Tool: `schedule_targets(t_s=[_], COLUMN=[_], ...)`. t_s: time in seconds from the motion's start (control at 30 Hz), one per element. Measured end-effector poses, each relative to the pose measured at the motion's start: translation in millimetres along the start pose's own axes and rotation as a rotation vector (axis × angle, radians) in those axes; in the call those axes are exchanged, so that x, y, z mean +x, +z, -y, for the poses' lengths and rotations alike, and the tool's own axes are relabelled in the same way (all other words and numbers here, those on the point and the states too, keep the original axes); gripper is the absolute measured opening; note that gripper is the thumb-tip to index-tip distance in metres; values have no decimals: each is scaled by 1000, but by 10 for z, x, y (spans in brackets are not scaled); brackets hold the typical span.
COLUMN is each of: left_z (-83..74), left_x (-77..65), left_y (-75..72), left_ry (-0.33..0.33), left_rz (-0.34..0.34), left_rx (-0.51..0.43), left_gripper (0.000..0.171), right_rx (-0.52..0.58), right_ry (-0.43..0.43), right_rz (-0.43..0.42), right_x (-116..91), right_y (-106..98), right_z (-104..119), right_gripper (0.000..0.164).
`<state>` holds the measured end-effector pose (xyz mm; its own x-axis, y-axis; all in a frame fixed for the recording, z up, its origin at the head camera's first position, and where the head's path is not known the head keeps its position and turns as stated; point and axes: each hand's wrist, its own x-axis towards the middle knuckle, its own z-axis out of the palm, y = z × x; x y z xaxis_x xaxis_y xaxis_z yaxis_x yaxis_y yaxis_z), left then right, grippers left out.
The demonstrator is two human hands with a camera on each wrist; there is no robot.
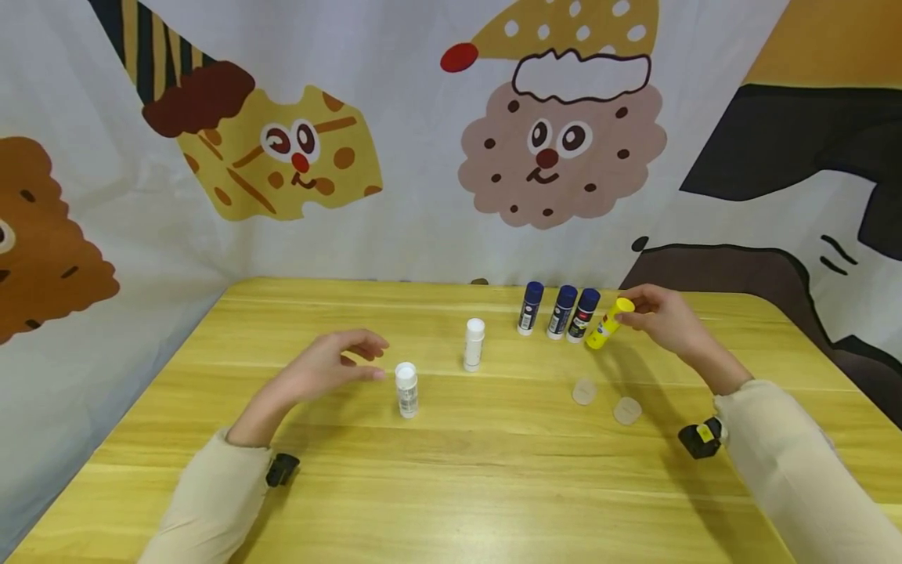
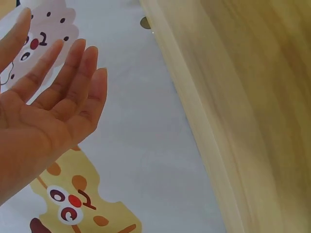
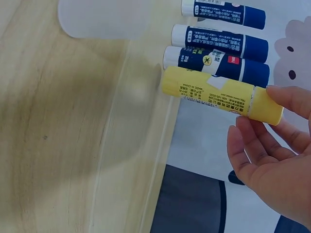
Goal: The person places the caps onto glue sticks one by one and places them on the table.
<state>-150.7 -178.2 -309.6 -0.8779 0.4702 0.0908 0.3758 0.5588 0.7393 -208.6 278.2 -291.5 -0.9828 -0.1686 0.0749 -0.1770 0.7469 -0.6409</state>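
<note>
My right hand [image 1: 665,317] pinches the top of a yellow glue stick [image 1: 609,323], which leans at a tilt beside a row of blue glue sticks. In the right wrist view, thumb and fingers hold the cap end of the yellow glue stick [image 3: 218,95]. Three blue glue sticks [image 1: 561,312] stand upright just left of it. My left hand [image 1: 331,364] is held over the table with fingers apart and nothing in them. Nearest to it stands a white glue stick [image 1: 407,392]; another white glue stick [image 1: 474,346] is upright farther back.
Two translucent round discs [image 1: 626,410] lie on the wooden table [image 1: 465,478] in front of the row. A cloth with cartoon figures [image 1: 416,157] hangs behind the table's back edge. Each wrist carries a small black camera [image 1: 701,439].
</note>
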Motion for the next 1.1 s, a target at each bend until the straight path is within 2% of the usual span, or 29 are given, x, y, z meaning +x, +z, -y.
schedule_targets(t_s=[0.23,0.37,0.77,1.1], left_z=[-3,-9,9,11], left_x=[15,15,36,61], left_y=[37,44,111,161], left_ry=[-18,3,21,33], left_rz=[51,78,102,127], left_rx=[-18,-19,-48,-75], left_gripper=[44,46,47,38], right_rx=[-3,11,34,36], right_ry=[11,8,18,22], right_rz=[-15,-22,-54,-62], right_x=[85,91,123,126], right_y=[23,31,72,92], right_z=[-55,-25,-85,-76], right_gripper=[37,35,34,34])
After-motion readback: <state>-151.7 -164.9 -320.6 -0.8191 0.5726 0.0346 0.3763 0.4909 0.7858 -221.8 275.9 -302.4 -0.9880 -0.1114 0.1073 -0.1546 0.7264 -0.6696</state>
